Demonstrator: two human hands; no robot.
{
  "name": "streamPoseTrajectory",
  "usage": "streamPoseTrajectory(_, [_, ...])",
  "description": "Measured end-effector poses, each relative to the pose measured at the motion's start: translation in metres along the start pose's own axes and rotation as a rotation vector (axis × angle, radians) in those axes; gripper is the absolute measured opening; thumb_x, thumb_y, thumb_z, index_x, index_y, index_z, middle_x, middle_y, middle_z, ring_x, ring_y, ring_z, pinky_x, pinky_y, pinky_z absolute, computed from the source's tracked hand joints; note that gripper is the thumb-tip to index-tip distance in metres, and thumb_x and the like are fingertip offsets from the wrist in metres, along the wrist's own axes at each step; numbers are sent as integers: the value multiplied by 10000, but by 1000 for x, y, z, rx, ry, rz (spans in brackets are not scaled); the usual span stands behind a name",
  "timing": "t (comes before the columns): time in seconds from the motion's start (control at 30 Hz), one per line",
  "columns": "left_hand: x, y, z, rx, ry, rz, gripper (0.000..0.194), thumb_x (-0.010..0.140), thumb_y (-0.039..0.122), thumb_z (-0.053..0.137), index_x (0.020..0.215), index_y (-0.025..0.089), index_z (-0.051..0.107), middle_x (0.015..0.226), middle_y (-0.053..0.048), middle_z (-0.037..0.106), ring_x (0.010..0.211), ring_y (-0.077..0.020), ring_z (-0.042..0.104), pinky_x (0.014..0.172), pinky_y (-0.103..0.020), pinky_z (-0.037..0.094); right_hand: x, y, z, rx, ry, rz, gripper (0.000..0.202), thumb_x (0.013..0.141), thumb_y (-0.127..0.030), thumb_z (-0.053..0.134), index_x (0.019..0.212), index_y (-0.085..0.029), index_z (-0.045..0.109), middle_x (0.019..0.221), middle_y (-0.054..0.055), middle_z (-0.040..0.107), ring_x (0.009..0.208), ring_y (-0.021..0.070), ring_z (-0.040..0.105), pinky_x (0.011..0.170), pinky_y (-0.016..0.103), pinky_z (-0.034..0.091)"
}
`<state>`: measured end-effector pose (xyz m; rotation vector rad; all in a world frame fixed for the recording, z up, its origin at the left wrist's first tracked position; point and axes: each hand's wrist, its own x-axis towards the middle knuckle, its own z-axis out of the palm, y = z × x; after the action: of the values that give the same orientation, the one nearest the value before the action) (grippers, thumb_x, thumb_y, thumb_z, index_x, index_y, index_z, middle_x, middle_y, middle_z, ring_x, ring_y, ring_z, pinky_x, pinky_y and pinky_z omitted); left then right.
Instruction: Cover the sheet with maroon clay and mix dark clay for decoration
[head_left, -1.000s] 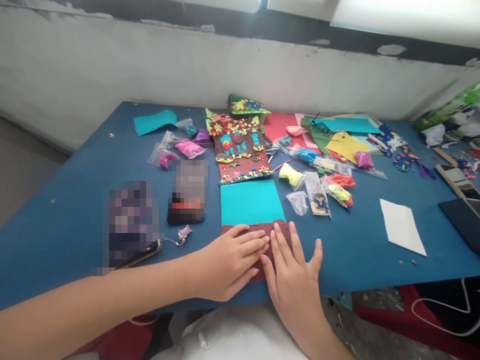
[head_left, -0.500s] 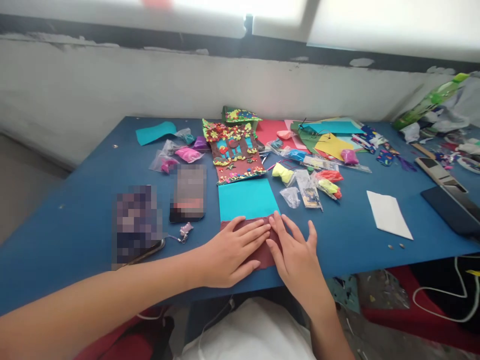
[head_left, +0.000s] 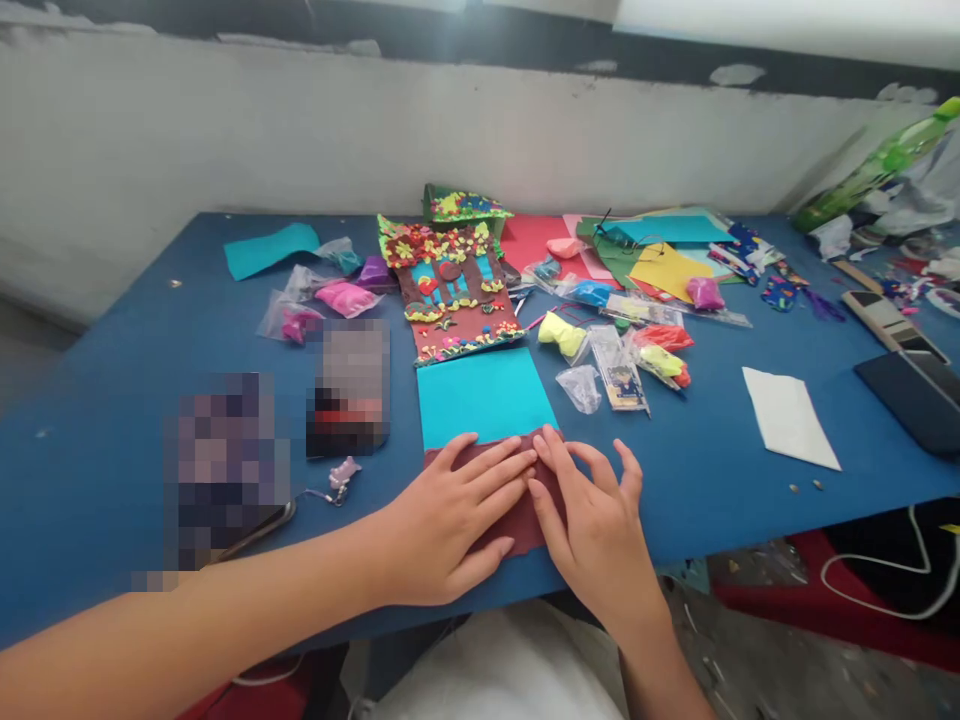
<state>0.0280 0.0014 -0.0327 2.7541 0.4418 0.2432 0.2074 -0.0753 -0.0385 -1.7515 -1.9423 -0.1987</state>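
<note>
A turquoise sheet (head_left: pixel 487 395) lies on the blue table, its near part covered by a thin brown layer (head_left: pixel 525 525). My left hand (head_left: pixel 457 515) rests flat on the brown layer with its fingers stretched to the right. From the right, my right hand (head_left: pixel 592 510) touches the layer's upper edge with its fingertips, the fingers bent and apart. The fingertips of both hands nearly meet. Just beyond the sheet sits a decorated brown panel (head_left: pixel 457 300) with red, yellow and blue pieces.
Left of the sheet lie two blurred flat objects (head_left: pixel 349 390) and a small charm (head_left: pixel 345 473). Bagged clay (head_left: pixel 562 335), coloured papers (head_left: pixel 664 270) and a white sheet (head_left: pixel 791 418) are to the right. A green bottle (head_left: pixel 877 170) stands at the far right.
The view has tilted down and come slightly closer. My hands keep nearly the same place on the brown layer, with small finger shifts of the right hand.
</note>
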Motion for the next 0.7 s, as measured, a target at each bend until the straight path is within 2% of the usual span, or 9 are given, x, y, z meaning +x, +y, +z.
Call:
streamPoseTrajectory(0.17, [1, 1, -7, -27, -38, -19, 527, 941, 331, 414, 1433, 141, 431, 1556, -115, 371, 1467, -284, 298, 1182, -491, 171, -3, 0, -2, -9, 47, -6, 425, 973, -208, 457, 1397, -201, 488, 1199, 42, 720, 1090, 212, 594, 1128, 440, 204])
streamPoseTrajectory(0.33, [1, 1, -7, -55, -28, -28, 531, 948, 351, 411, 1442, 158, 411, 1572, -93, 346, 1478, -272, 272, 1191, -508, 159, 0, 2, -2, 6, 53, -18, 388, 974, -204, 469, 1357, -201, 526, 1181, 46, 726, 970, 196, 614, 1078, 411, 252])
streamPoseTrajectory(0.43, [0, 0, -6, -54, -29, -26, 568, 955, 358, 402, 1480, 149, 349, 1587, -87, 310, 1487, -262, 248, 1205, -510, 116, 4, 2, -2, 41, 36, -54, 343, 976, -185, 465, 1306, -179, 557, 1166, 51, 731, 949, 182, 618, 1051, 390, 276])
streamPoseTrajectory(0.53, [-1, -2, -6, -26, -38, 4, 615, 960, 351, 412, 1525, 161, 265, 1595, -84, 285, 1492, -256, 236, 1215, -505, 75, 6, 5, -7, 65, -9, -117, 314, 974, -188, 465, 1264, -173, 582, 1142, 53, 737, 1010, 178, 628, 1057, 383, 275])
streamPoseTrajectory(0.63, [-2, -5, -4, 0, -51, 35, 617, 968, 337, 411, 1541, 191, 238, 1595, -73, 288, 1492, -261, 236, 1222, -510, 38, 9, 23, -22, 38, -37, -178, 303, 975, -202, 447, 1233, -192, 605, 1136, 48, 738, 1080, 183, 626, 1057, 387, 296])
streamPoseTrajectory(0.7, [-2, -7, -1, 1, -46, 44, 622, 973, 332, 402, 1550, 199, 211, 1596, -67, 282, 1493, -262, 230, 1223, -516, 23, 14, 50, -37, -92, 10, -162, 296, 971, -210, 451, 1213, -198, 621, 1128, 67, 738, 1077, 205, 628, 995, 388, 361])
